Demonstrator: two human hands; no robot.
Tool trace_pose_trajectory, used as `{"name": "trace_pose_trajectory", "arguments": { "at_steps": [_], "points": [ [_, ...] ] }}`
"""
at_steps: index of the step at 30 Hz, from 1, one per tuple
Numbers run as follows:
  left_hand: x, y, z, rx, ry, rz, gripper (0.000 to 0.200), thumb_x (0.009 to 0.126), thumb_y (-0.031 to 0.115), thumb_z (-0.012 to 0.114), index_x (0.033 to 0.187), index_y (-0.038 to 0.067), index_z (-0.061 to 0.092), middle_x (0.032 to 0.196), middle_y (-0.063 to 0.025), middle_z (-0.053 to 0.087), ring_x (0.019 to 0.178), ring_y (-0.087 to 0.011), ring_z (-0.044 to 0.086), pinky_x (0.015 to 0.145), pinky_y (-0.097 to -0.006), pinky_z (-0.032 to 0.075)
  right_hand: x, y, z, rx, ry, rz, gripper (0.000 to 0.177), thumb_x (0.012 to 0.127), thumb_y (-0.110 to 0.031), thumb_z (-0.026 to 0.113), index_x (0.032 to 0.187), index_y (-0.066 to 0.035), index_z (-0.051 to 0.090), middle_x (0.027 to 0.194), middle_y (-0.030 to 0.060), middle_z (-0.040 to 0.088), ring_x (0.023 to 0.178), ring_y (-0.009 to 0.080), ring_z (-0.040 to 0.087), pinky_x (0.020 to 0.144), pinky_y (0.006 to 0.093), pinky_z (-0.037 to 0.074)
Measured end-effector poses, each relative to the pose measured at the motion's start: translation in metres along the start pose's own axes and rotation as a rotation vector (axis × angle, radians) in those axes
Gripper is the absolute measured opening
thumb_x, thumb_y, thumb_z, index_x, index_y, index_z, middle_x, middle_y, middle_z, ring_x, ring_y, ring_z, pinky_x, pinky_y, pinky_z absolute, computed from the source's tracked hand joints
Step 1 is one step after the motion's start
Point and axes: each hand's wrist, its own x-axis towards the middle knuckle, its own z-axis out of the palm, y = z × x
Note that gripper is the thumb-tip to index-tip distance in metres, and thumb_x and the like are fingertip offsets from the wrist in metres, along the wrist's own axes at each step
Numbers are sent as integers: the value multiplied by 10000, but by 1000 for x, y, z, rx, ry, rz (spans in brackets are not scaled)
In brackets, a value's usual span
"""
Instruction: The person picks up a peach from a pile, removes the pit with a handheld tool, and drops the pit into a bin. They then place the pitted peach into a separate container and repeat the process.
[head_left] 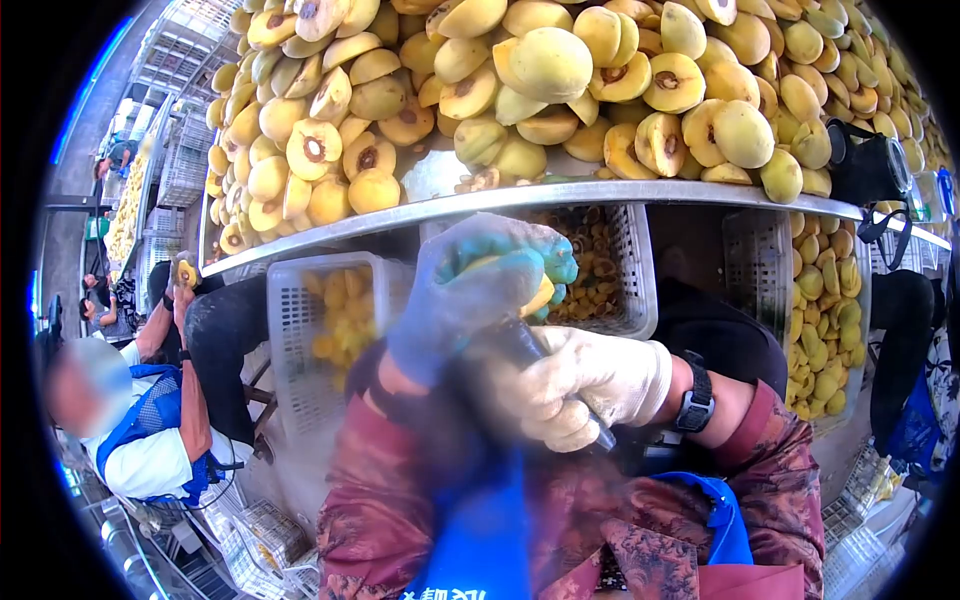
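My left hand (475,290), in a blue-grey glove with teal fingers, is closed around a yellow peach piece (540,298); most of it is hidden by the fingers. Just below it, my right hand (600,385), in a white glove, grips a dark-handled tool (527,338). A metallic end shows beneath that fist, and the tool's working end is blurred near the peach. Both hands are over my lap, in front of the metal table edge (500,207). Heaped halved yellow peaches (550,65) lie on the table, some with stones in them.
Under the edge stand a white crate (290,350) of yellow pieces, another crate (640,270) with small brownish bits, and a right-hand crate (757,260) of peach halves. A black cylindrical object (868,165) sits at the table's right. A co-worker (165,430) sits at left.
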Motion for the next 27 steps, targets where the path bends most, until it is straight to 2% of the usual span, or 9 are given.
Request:
{"name": "trace_pose_trajectory", "arguments": {
  "at_steps": [5, 9, 14, 16, 19, 20, 22, 24, 27],
  "points": [
    [2, -2, 4, -138, 3, 72, 328, 935, 247, 620, 1091, -42, 598, 1059, -205, 652, 874, -255, 673, 774, -368, 565, 8, -5, 0, 4, -40, -29, 174, 908, -164, 623, 847, -101, 474, 620, -49, 403, 481, 51, 363, 425, 209, 292],
    [7, -4, 10, -193, 246, 136, 501, 969, 409, 547, 1182, -44, 546, 1046, -200, 654, 887, -270, 666, 763, -385, 578, 24, -9, -1, -707, 313, -161, 147, 885, -161, 609, 889, -89, 481, 619, -29, 467, 454, 67, 418, 423, 223, 350],
    [11, 7, -10, -315, 332, 162, 600, 1027, 489, 351, 1229, -46, 533, 1022, -160, 672, 865, -255, 671, 768, -368, 580, 41, -1, -19, -1784, 476, -360, 301, 856, -175, 592, 1099, -20, 506, 790, 224, 636, 731, 405, 649, 636, 481, 500],
    [-3, 12, -30, -70, 371, 329, 598, 1023, 498, 358, 1212, -38, 546, 989, -153, 679, 822, -247, 673, 754, -350, 577, 33, -11, -14, -1885, 462, -126, 381, 864, -172, 598, 1213, -37, 526, 833, 184, 631, 734, 362, 655, 649, 442, 513],
    [-38, 45, -76, 34, 522, 410, 491, 1011, 441, 449, 1129, -14, 590, 979, -121, 675, 818, -215, 666, 736, -329, 560, 18, -17, -60, -2378, 708, -235, 130, 888, -165, 544, 964, -78, 605, 840, 143, 669, 760, 331, 679, 609, 430, 525],
    [-51, 59, -81, 151, 705, 401, 442, 1009, 394, 484, 1142, -11, 597, 1002, -118, 669, 844, -213, 656, 750, -313, 551, 19, -20, -78, -2521, 835, 194, 154, 903, -136, 495, 997, -76, 601, 850, 123, 679, 773, 318, 687, 610, 428, 533],
    [-78, 67, -162, 648, 798, 379, 433, 956, 359, 597, 1193, -4, 602, 1057, -126, 666, 976, -237, 636, 868, -345, 499, 13, -18, -70, -2567, 838, 142, 188, 902, -128, 488, 1060, -64, 567, 862, 121, 683, 778, 316, 688, 608, 431, 531],
    [-86, 84, -161, 1870, 891, 24, 495, 945, 377, 595, 1243, -18, 591, 1203, -191, 627, 1097, -299, 618, 980, -374, 450, 14, -20, -65, -2545, 851, 58, 202, 902, -120, 483, 1086, -60, 540, 876, 131, 676, 770, 320, 684, 600, 428, 529],
    [-51, 80, -138, 1968, 811, 201, 578, 870, 465, 651, 1241, 24, 607, 1185, -224, 627, 1092, -354, 608, 976, -427, 440, 17, -21, -65, -2539, 831, -39, 197, 901, -116, 480, 1087, -59, 514, 884, 144, 659, 752, 327, 676, 590, 431, 524]
  ]
}}
